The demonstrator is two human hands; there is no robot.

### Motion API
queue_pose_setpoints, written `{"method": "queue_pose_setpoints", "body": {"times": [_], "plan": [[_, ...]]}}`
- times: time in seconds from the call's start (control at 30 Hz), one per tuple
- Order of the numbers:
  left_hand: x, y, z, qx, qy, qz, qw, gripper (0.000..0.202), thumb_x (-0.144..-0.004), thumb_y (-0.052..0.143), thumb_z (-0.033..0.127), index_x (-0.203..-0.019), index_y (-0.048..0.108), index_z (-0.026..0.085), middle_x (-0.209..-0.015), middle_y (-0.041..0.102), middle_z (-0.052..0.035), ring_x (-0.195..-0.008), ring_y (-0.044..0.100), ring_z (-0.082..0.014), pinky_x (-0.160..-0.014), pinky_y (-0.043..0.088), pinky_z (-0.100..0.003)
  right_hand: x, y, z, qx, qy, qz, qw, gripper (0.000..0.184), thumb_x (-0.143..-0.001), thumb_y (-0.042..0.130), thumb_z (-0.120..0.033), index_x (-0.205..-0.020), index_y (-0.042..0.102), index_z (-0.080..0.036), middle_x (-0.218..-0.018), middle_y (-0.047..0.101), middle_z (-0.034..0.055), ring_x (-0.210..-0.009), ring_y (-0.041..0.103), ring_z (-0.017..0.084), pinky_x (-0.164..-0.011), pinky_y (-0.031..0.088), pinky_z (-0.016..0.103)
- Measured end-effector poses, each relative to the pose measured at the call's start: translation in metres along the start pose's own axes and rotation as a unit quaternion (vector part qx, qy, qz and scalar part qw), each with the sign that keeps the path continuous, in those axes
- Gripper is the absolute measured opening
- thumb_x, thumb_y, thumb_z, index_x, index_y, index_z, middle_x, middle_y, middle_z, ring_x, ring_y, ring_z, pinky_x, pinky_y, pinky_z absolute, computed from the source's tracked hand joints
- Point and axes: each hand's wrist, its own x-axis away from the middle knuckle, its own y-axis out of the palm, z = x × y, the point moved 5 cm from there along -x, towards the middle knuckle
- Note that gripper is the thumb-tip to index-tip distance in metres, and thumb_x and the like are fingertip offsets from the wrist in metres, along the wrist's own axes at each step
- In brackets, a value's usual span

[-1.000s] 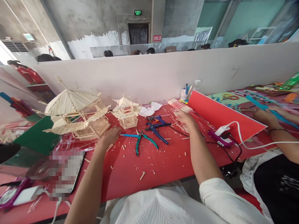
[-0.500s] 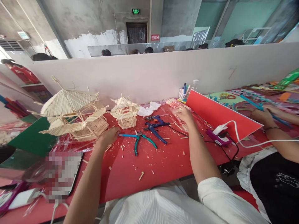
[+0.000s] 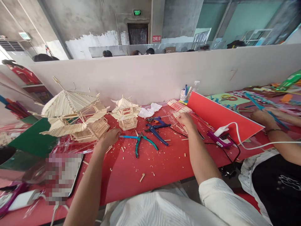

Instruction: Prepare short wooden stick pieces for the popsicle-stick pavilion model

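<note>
Both bare forearms reach forward, well apart. The left hand [image 3: 110,138] lies low with its fingers curled loosely under, knuckles up. The right hand [image 3: 185,121] stretches further out, palm down, fingers bent at the tips.

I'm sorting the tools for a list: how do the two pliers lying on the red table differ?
The teal-handled pliers lie nearer the person, handles spread wide apart; the blue-handled pliers lie farther back, with longer handles reaching toward the right. The left hand rests close to the teal pair's tip, while the blue pair lies between the two hands, nearer the right hand, untouched. Both rest flat on the red table among wood scraps.
</note>
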Motion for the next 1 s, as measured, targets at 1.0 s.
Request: {"method": "queue_pose_setpoints", "body": {"times": [1.0], "plan": [[0.0, -0.001, 0.0, 0.015, -0.002, -0.002, 1.0, 0.026, -0.09, 0.04, 0.017, -0.092, 0.065, 0.02, -0.098, 0.072, -0.0094, -0.095, 0.067, -0.0225, -0.087, 0.048, -0.032, 0.002, -0.008, -0.02, 0.015, 0.021, 0.042, 0.999, 0.051, -0.098, 0.048, -0.027, -0.146, 0.041, -0.012, -0.116, 0.07, 0.0225, -0.105, 0.067, 0.031, -0.087, 0.047, 0.037]]}}
